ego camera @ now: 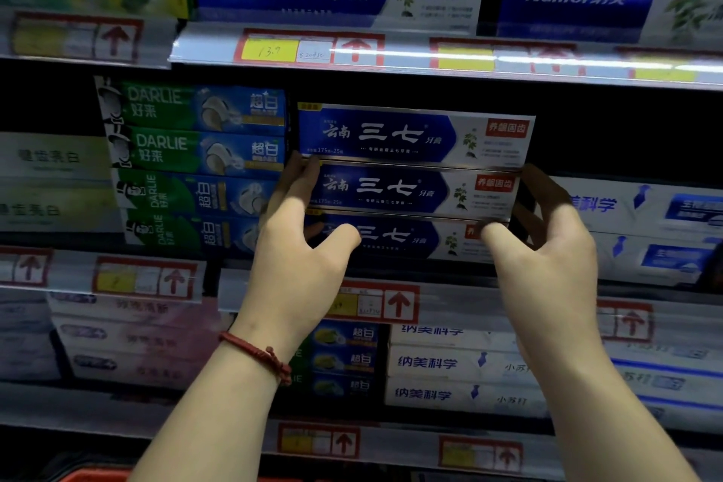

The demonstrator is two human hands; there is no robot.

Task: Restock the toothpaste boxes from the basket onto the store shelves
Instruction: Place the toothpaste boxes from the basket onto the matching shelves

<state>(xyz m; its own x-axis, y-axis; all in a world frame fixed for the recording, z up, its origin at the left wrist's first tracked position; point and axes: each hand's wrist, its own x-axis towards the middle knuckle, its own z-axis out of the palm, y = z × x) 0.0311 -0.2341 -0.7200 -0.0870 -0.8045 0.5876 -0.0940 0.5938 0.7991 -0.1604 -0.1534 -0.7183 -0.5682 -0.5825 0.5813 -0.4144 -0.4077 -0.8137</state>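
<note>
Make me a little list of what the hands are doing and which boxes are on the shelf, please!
Left hand: grips the left end of the blue toothpaste boxes
Right hand: grips their right end
Stack: three boxes high
Beside it, left: green Darlie boxes
Left wrist: red bracelet

The red basket (98, 477) is cropped at the bottom edge; far-left boxes (51, 160) are blurred.
</note>
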